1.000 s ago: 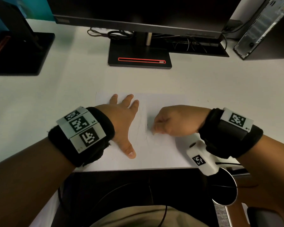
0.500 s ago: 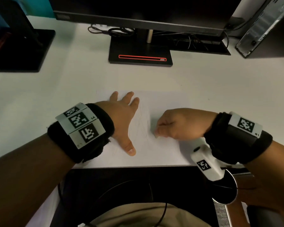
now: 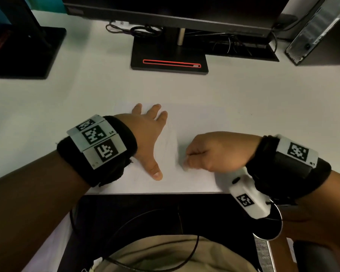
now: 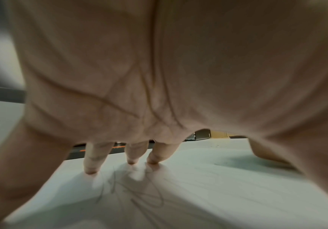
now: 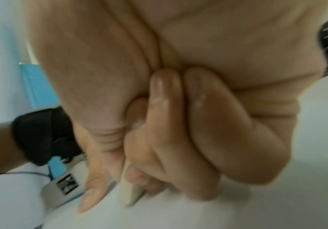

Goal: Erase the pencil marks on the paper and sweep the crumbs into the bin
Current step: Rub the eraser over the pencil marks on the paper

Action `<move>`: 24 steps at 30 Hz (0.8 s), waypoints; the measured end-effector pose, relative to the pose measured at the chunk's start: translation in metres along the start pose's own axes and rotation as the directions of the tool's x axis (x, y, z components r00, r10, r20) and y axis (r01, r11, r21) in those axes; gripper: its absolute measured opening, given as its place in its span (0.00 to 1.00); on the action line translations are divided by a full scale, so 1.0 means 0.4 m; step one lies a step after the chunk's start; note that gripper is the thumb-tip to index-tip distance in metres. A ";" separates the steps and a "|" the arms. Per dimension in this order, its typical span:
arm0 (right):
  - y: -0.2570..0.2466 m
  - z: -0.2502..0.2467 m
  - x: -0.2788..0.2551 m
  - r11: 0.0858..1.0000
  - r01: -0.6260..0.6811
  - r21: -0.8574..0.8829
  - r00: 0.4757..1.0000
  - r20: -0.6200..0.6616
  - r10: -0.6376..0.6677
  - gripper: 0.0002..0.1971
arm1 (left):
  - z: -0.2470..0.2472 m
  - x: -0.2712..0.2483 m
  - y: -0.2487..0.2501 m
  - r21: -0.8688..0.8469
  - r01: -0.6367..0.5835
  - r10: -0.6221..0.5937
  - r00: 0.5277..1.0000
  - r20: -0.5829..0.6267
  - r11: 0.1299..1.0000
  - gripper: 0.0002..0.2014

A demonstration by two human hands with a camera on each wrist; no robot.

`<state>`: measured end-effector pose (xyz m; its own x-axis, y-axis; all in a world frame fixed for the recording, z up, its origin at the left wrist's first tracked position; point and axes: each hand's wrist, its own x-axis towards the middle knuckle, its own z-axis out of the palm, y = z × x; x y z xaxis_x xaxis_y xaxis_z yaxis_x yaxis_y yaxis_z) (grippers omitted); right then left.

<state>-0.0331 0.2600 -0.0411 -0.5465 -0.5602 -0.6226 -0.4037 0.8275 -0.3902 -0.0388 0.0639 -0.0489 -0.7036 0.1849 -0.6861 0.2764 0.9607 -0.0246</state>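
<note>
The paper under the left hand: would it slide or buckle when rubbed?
The paper looks thin and lies loose on the smooth desk, so it would probably slide or wrinkle. The left hand pressing flat likely prevents that while the right hand rubs with the eraser.

An office: a white desk [image 3: 263, 99] bears monitor stands [image 3: 169, 61], tangled cables [image 3: 137, 29] and a computer tower [image 3: 318, 30].

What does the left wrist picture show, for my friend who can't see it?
A left hand arches over white paper, fingertips pressing it down. Grey pencil scribbles lie on the paper just under the palm.
</note>
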 end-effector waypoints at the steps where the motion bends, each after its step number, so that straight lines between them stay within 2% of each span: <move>1: -0.007 0.005 -0.001 1.000 0.013 -0.023 1.000 0.008 -0.013 0.22 | 0.000 -0.001 0.000 0.000 0.002 -0.002 1.000 0.000 1.000 0.80; 4: -0.031 0.023 -0.008 0.996 0.042 -0.079 0.997 0.064 -0.037 0.21 | 0.001 0.000 0.001 0.005 0.006 -0.006 1.000 0.005 1.000 0.80; 8: -0.014 -0.002 0.001 1.000 0.010 -0.023 1.000 -0.013 -0.011 0.21 | 0.002 0.005 0.001 0.008 0.006 -0.006 1.000 -0.001 1.000 0.80; 12: -0.036 0.016 0.000 0.996 0.051 -0.075 0.998 0.035 -0.048 0.21 | 0.002 0.004 -0.002 -0.003 0.002 -0.002 1.000 -0.005 1.000 0.80; 16: -0.017 -0.013 0.009 1.000 0.010 -0.019 1.000 -0.020 -0.010 0.21 | 0.003 0.008 -0.001 0.003 0.004 -0.004 1.000 0.000 1.000 0.80; 20: -0.039 0.017 0.005 0.998 0.042 -0.055 0.995 0.087 -0.037 0.21 | 0.003 0.007 -0.001 -0.002 0.005 -0.005 1.000 0.004 1.000 0.81; 24: -0.017 -0.014 0.018 1.000 0.005 0.016 1.000 -0.005 -0.005 0.21 | 0.001 0.008 0.001 0.003 0.006 -0.006 1.000 0.008 1.000 0.80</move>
<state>-0.0385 0.2502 -0.0389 -0.5480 -0.5646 -0.6172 -0.3946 0.8251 -0.4044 -0.0407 0.0650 -0.0513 -0.7002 0.1776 -0.6915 0.2740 0.9612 -0.0305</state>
